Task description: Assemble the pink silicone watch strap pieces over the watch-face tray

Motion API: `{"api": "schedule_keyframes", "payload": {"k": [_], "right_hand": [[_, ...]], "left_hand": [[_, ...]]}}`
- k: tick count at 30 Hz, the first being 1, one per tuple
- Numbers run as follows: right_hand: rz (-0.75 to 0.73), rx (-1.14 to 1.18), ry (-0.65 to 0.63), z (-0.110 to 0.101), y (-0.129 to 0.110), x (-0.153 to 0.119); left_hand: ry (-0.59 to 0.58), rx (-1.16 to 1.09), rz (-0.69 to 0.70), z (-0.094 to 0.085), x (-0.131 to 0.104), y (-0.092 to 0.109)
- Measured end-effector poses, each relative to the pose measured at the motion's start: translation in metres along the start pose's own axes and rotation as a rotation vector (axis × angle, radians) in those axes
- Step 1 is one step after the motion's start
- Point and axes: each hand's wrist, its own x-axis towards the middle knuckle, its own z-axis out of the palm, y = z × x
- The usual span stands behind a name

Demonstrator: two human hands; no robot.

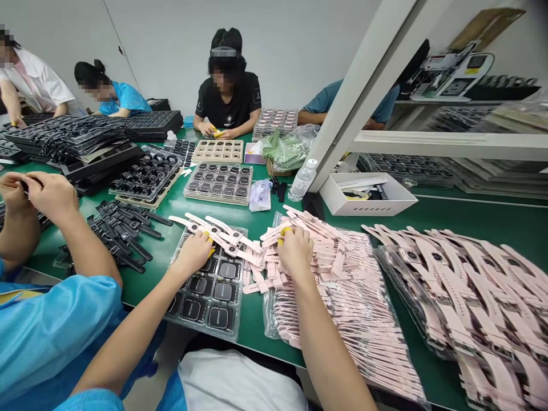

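Note:
My left hand [194,251] rests over the clear tray of black square watch bodies [208,297], its fingers, with yellow fingertip covers, on a watch body that has a pink strap attached [214,235]. My right hand [295,251] reaches into the pile of loose pink straps [342,268] and pinches one strap between yellow-covered fingertips. Several assembled pink watches lie across the tray's far edge. Both hands sit close together at the near edge of the green table [471,217].
A co-worker's arms in a blue coat [55,228] work over black straps [122,231] at my left. Further trays of watch bodies [218,182], black tray stacks [72,140], a water bottle [302,180], a white box [368,194] and bagged pink watches [471,297] surround me. Other people sit opposite.

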Motion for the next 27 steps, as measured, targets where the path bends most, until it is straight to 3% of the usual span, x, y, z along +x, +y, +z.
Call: {"api": "schedule_keyframes", "payload": {"k": [3, 6, 8, 10, 13, 15, 17, 21, 27], "right_hand": [[0.011, 0.200, 0.122, -0.002, 0.005, 0.003], [0.019, 0.690, 0.303, -0.008, 0.005, 0.001], [-0.010, 1.055, 0.345, -0.013, -0.003, -0.006], [-0.033, 1.354, 0.233, -0.016, -0.015, -0.016], [0.023, 1.637, -0.157, -0.016, -0.037, -0.031], [0.071, 1.699, -0.438, -0.014, -0.049, -0.038], [0.111, 1.703, -0.627, -0.012, -0.057, -0.042], [0.176, 1.708, -0.742, -0.010, -0.061, -0.044], [0.167, 1.716, -0.793, -0.009, -0.057, -0.044]], "left_hand": [[-0.004, -0.045, -0.006, -0.002, -0.001, -0.003], [-0.020, -0.201, -0.050, -0.015, -0.004, -0.012], [0.009, -0.430, -0.128, -0.025, -0.003, -0.015], [0.093, -0.755, -0.152, -0.030, 0.005, -0.010], [0.234, -1.178, -0.064, -0.023, 0.027, 0.013], [0.295, -1.281, 0.000, -0.012, 0.042, 0.033], [0.336, -1.284, 0.107, 0.001, 0.051, 0.047], [0.392, -1.169, 0.308, 0.016, 0.049, 0.053], [0.378, -1.078, 0.367, 0.015, 0.043, 0.046]]}}
